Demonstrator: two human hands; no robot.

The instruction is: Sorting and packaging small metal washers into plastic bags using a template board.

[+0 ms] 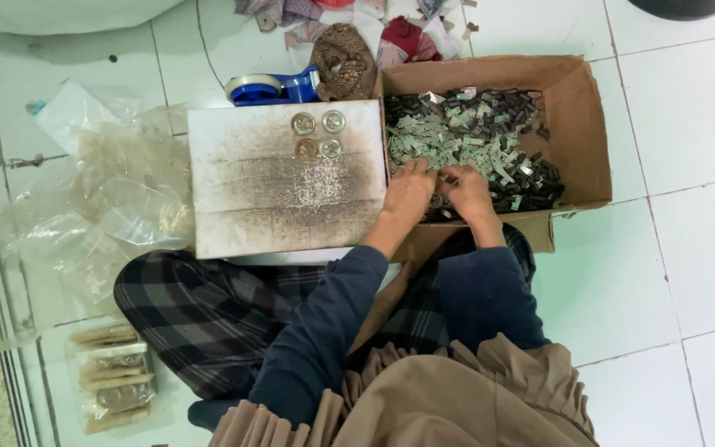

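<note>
Here, both hands work inside the cardboard box (pixel 577 124).
The left hand (pixel 408 194) and right hand (pixel 467 192) rest side by side, fingers curled into the small dark and pale green pieces (pixel 473 136); whether they grip any cannot be told. Four round buttons (pixel 318 135) lie on the stained board (pixel 283 199) at left.

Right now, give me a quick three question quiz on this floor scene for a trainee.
1. True or false: both hands, left hand and right hand, are inside the cardboard box.
2. How many round discs lie on the stained white board?
3. What sits just behind the board: A) blue tape dispenser, B) scissors, C) a cup?

Key: 1 true; 2 four; 3 A.
</note>
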